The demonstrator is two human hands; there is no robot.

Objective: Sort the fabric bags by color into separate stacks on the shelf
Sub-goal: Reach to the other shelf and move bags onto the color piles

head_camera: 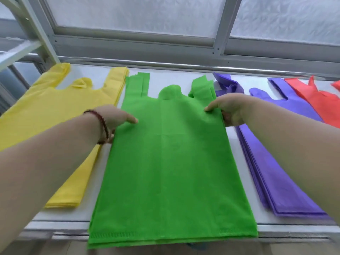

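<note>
A white flat shelf surface (184,78) with a metal front rail spans the frame from left to right; behind it, in the upper part of the frame, stands a grey metal window frame (220,43) with frosted panes.

The stack of green non-woven fabric bags (171,172) occupies the centre of the frame. Its handle straps point toward the window, and its bottom seam overhangs the front rail at the lower centre. To its left lies the stack of yellow fabric bags (46,111), flat on the shelf, partly covered by the left forearm. To its right lies the stack of purple fabric bags (279,162), with layered edges visible along its near side. At the upper right edge of the frame lies the stack of red fabric bags (316,96), overlapping the far corner of the purple stack.

The left hand (114,118) rests at the left edge of the green stack, in the upper part of that stack. Its thumb lies on top of the fabric; the fingers are hidden below the edge, so the grip cannot be confirmed. A dark beaded bracelet (103,126) encircles the left wrist.

The right hand (230,107) is at the right edge of the green stack, level with the left hand. Its thumb presses on the top bag and the fingers curl under the edge, pinching the green fabric.
</note>
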